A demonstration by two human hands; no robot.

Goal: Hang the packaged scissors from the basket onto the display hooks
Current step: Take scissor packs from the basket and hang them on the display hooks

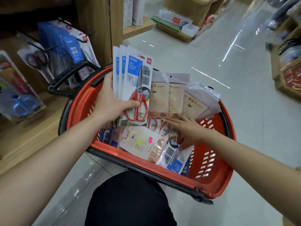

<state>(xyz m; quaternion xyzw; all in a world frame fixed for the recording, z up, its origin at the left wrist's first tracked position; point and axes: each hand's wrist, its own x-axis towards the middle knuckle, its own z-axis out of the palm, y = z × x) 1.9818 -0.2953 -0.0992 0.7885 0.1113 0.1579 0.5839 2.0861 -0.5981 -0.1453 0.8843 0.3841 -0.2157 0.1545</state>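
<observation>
My left hand has thumb and fingers curled round a fanned stack of packaged scissors, held upright over the far-left rim of the red basket. My right hand rests with straight, spread fingers on the loose packs inside it. Display hooks carry hanging packs on the shelf to my left.

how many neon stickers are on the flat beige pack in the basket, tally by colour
yellow sticker: 1
pink sticker: 1
total: 2, both on the flat beige pack in the basket
</observation>
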